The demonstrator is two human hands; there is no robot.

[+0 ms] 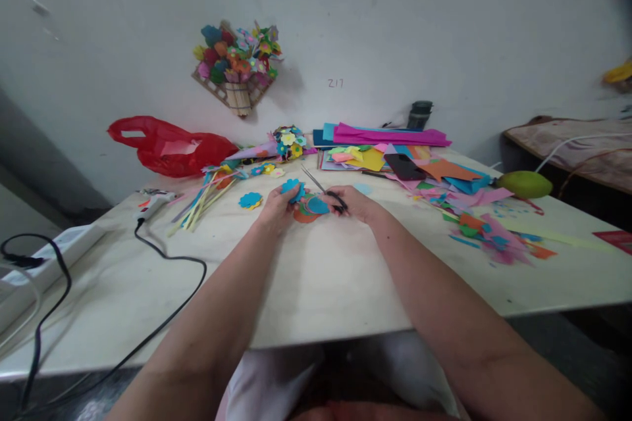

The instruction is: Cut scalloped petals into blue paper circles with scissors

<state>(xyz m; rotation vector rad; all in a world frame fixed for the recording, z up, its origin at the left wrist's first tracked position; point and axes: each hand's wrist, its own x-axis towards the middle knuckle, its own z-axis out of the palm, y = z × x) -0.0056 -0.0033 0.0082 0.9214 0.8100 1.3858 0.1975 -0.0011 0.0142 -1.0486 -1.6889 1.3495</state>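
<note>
My left hand [277,206] is closed on a blue paper flower [294,190] with a scalloped edge. In my right hand [351,202] is a pair of scissors [337,198], its dark handles in my fingers and its blades pointing up and left, beside the flower. Between the hands, several round paper pieces [312,206] in blue, green and orange lie on the table. Left of my left hand rests a stack of scalloped paper flowers [250,200], blue on top with yellow beneath.
A red plastic bag [172,151], paper strips [197,204] and a glue gun [154,204] with its cord lie left. To the right are coloured sheets [390,134], a phone [403,166], paper scraps [494,237] and a green fruit [524,183]. A paper bouquet [239,62] hangs on the wall.
</note>
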